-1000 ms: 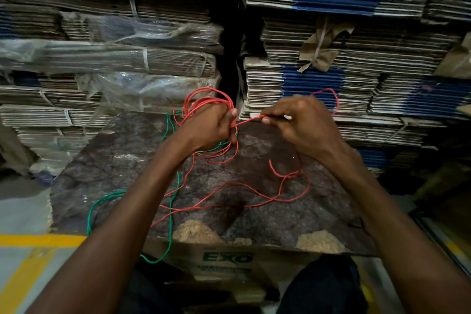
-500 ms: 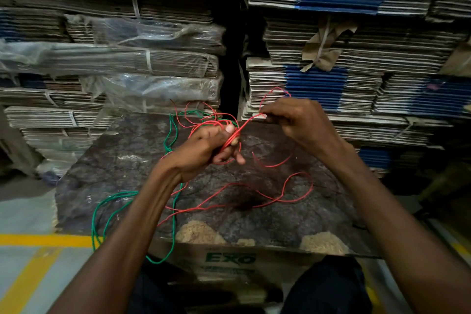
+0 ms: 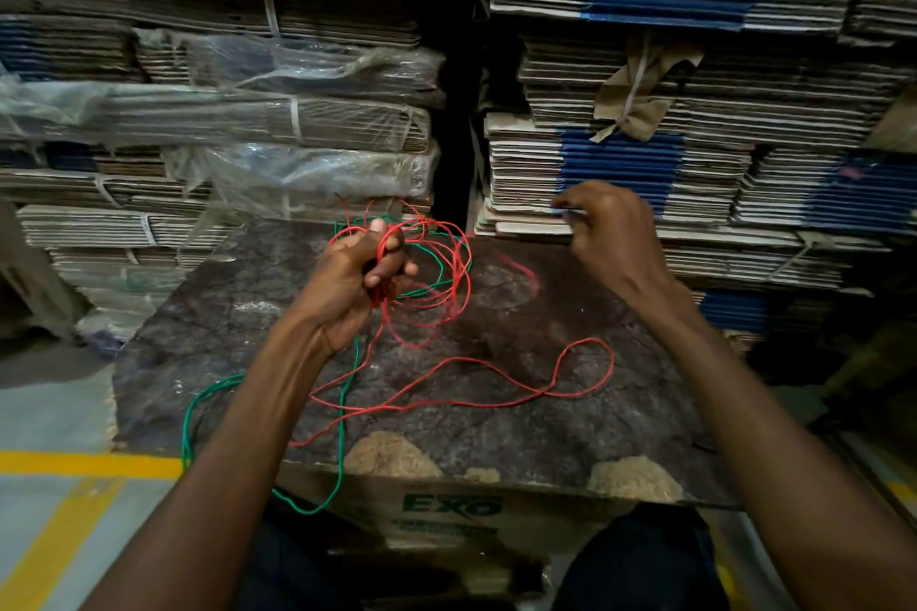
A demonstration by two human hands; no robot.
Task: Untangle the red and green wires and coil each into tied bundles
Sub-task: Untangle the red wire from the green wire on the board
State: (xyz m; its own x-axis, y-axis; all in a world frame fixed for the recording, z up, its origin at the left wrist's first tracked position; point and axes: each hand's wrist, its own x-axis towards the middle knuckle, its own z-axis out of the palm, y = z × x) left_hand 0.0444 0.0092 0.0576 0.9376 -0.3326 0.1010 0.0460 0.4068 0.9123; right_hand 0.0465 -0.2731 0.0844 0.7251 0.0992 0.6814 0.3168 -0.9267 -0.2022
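Note:
My left hand (image 3: 362, 270) grips a bunch of red wire (image 3: 449, 293) loops, held up over the far part of the dark board (image 3: 570, 422). More red wire trails from the bunch in a long slack run across the board, ending in a loop on the right. The green wire (image 3: 187, 422) threads through the red loops, passes under my left forearm and hangs off the board's left and front edges. My right hand (image 3: 613, 236) is raised to the right of the bunch with fingers loosely curled. No wire shows between them. A blurred red strand lies just below and left of it.
The board rests on a cardboard box (image 3: 446, 509) printed EXO, with chipped patches along its front edge. Tall stacks of flattened cartons (image 3: 645, 154), some wrapped in plastic, rise close behind. Grey floor with yellow lines (image 3: 74, 464) lies to the left.
My right hand has pulled away to the right and no longer pinches the red strand. My left hand has lifted the red loops a little farther back.

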